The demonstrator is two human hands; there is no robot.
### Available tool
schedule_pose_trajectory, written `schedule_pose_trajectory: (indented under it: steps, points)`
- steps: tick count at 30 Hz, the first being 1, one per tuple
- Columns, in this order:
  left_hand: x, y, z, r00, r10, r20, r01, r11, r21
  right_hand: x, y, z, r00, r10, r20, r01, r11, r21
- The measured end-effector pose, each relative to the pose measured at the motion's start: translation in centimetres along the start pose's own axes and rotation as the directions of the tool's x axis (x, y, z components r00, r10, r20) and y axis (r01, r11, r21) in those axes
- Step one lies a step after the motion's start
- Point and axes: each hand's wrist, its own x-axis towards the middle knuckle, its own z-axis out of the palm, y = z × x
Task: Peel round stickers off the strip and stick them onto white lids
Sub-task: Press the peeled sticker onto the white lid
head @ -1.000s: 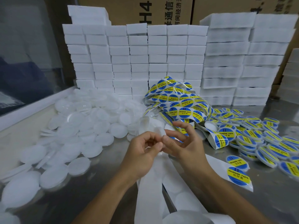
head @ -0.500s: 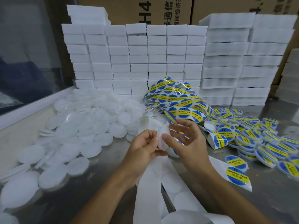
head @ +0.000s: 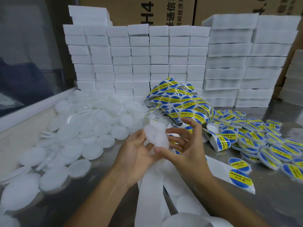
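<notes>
Frame centre: left hand cups the white lid edge-on; right hand spread, thumb on its lower rim. Sticker unseen, probably on far face. Risk: loose grip lets lid slip, sticker creases off-centre. Sticker strip piled behind.

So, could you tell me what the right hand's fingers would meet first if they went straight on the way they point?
Probably the white lid held between both hands; the right hand points its fingers left toward it, though depth is unclear.
</notes>
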Motion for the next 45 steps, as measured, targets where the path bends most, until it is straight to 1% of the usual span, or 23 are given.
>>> schedule_pose_trajectory:
  steps: [4, 8, 11, 14, 15, 16, 17, 18, 19, 20, 23, 24, 26, 28, 31, 32, 33, 35, 36, 37, 39, 41, 45]
  points:
    - [0.1, -0.2, 0.2, 0.997, -0.047, -0.062, 0.046, 0.999, -0.026, -0.3, 0.3, 0.0, 0.996, -0.061, 0.065, 0.069, 0.99, -0.123]
    - [0.1, -0.2, 0.6, 0.991, -0.008, -0.131, 0.015, 0.999, 0.053, -0.7, -0.3, 0.4, 0.982, -0.147, 0.119, 0.178, 0.932, -0.315]
    - [0.4, -0.7, 1.1, 0.953, 0.159, -0.26, -0.101, 0.969, 0.225, -1.1, -0.6, 0.7, 0.976, -0.157, 0.153, 0.202, 0.914, -0.353]
    - [0.6, -0.5, 1.0, 0.857, 0.362, -0.366, -0.177, 0.875, 0.45, -1.4, -0.6, 1.1, 0.974, -0.151, 0.172, 0.202, 0.918, -0.341]
    - [0.8, -0.2, 0.5, 0.804, 0.455, -0.384, -0.201, 0.814, 0.545, -1.4, -0.6, 1.1, 0.976, -0.148, 0.161, 0.195, 0.921, -0.337]
    - [0.9, 0.3, -0.1, 0.737, 0.565, -0.372, -0.207, 0.712, 0.671, -1.3, -0.5, 1.1, 0.979, -0.144, 0.144, 0.185, 0.924, -0.334]
    - [1.1, 0.8, -1.0, 0.67, 0.668, -0.324, -0.185, 0.573, 0.798, -1.2, -0.4, 0.9, 0.983, -0.14, 0.121, 0.173, 0.929, -0.327]
    - [1.2, 1.2, -2.1, 0.626, 0.736, -0.259, -0.148, 0.438, 0.887, -1.1, -0.2, 0.7, 0.986, -0.137, 0.093, 0.16, 0.935, -0.317]
    - [1.2, 1.6, -3.3, 0.613, 0.762, -0.208, -0.098, 0.335, 0.937, -0.9, -0.1, 0.4, 0.989, -0.133, 0.06, 0.145, 0.94, -0.308]
    - [1.3, 1.8, -4.5, 0.629, 0.758, -0.174, -0.047, 0.26, 0.965, -0.8, 0.0, 0.2, 0.992, -0.126, 0.029, 0.129, 0.946, -0.299]
    - [1.6, 1.9, -6.7, 0.706, 0.688, -0.167, 0.139, 0.097, 0.986, -0.3, 0.4, -0.4, 0.996, -0.076, -0.037, 0.065, 0.966, -0.249]
    - [1.7, 1.8, -6.9, 0.708, 0.692, -0.138, 0.165, 0.028, 0.986, -0.2, 0.4, -0.6, 0.996, -0.061, -0.059, 0.046, 0.971, -0.233]
    - [1.8, 1.7, -6.7, 0.694, 0.719, -0.038, 0.118, -0.062, 0.991, 0.0, 0.3, -0.8, 0.993, -0.039, -0.11, 0.016, 0.98, -0.198]
    - [1.8, 1.7, -6.0, 0.679, 0.734, 0.02, 0.012, -0.038, 0.999, 0.2, 0.1, -0.9, 0.988, -0.026, -0.154, -0.001, 0.984, -0.178]
    - [1.5, 1.5, -4.7, 0.625, 0.779, 0.039, -0.141, 0.064, 0.988, 0.5, -0.2, -1.1, 0.976, -0.019, -0.216, -0.023, 0.982, -0.188]
    - [1.4, 1.3, -4.2, 0.623, 0.782, 0.003, -0.183, 0.142, 0.973, 0.6, -0.4, -1.2, 0.974, -0.011, -0.225, -0.028, 0.985, -0.172]
    - [1.3, 1.1, -3.4, 0.642, 0.765, -0.056, -0.23, 0.262, 0.937, 0.6, -0.6, -1.2, 0.974, 0.001, -0.226, -0.034, 0.99, -0.14]
    - [1.0, 0.6, -2.0, 0.724, 0.671, -0.162, -0.314, 0.528, 0.789, 0.7, -0.9, -1.1, 0.98, 0.036, -0.198, -0.049, 0.997, -0.064]
    - [0.9, 0.2, -1.5, 0.772, 0.608, -0.186, -0.326, 0.631, 0.704, 0.6, -0.9, -1.0, 0.984, 0.054, -0.167, -0.061, 0.997, -0.037]
    - [0.8, -0.1, -1.0, 0.815, 0.547, -0.191, -0.321, 0.7, 0.638, 0.6, -0.9, -0.9, 0.989, 0.071, -0.128, -0.073, 0.997, -0.01]
    - [0.6, -0.7, -0.3, 0.873, 0.456, -0.173, -0.289, 0.769, 0.571, 0.4, -0.8, -0.6, 0.994, 0.104, -0.046, -0.101, 0.993, 0.061]
    - [0.4, -1.2, 0.0, 0.908, 0.392, -0.148, -0.262, 0.806, 0.531, 0.2, -0.8, -0.5, 0.993, 0.116, 0.0, -0.116, 0.988, 0.102]
    - [0.5, -1.2, -0.2, 0.939, 0.322, -0.125, -0.223, 0.841, 0.493, 0.4, -0.9, -0.6, 0.993, 0.112, -0.038, -0.108, 0.989, 0.1]
